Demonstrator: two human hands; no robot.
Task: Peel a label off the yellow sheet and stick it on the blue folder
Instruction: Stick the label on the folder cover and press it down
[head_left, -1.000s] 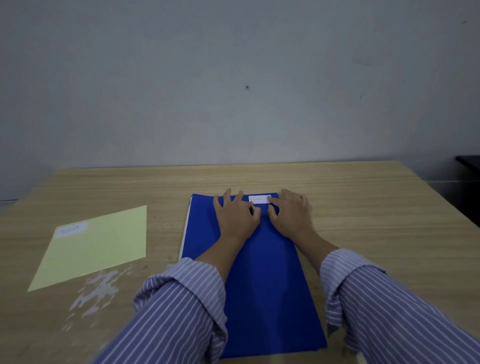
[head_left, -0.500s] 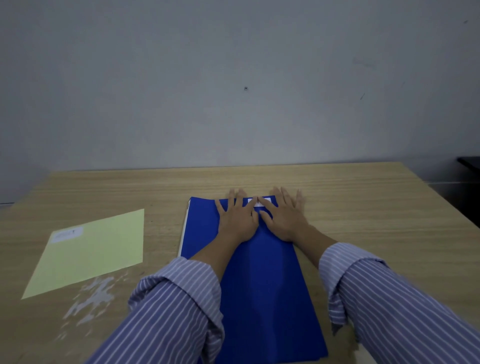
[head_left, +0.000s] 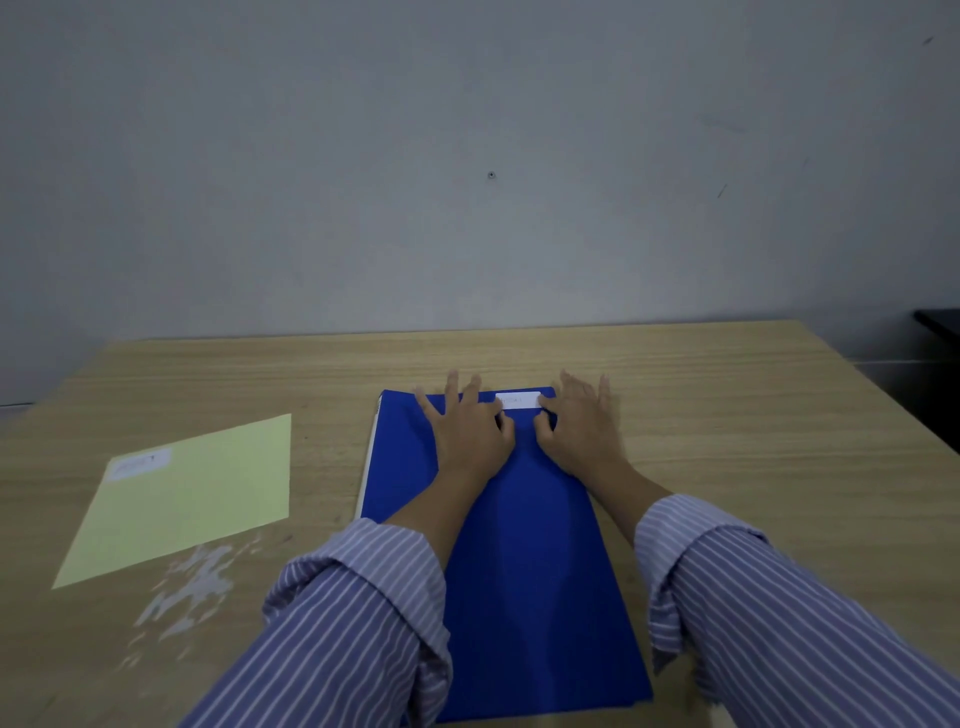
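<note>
The blue folder (head_left: 524, 561) lies lengthwise on the wooden table in front of me. A white label (head_left: 518, 400) sits flat on the folder near its far edge. My left hand (head_left: 467, 431) rests palm down on the folder just left of the label, fingers spread. My right hand (head_left: 582, 423) lies palm down to the right of the label, its fingers touching the label's right end. The yellow sheet (head_left: 182, 499) lies to the left on the table, with one white label (head_left: 137, 464) at its far left corner.
A patch of pale scuffed marks (head_left: 192, 587) shows on the wooden table (head_left: 753, 441) below the yellow sheet. A grey wall stands behind the table's far edge. A dark piece of furniture (head_left: 940, 319) is at the right edge.
Both hands were pressed together over the label half a second ago. They have slid apart, left hand leftward and right hand rightward, and the label shows between them.
</note>
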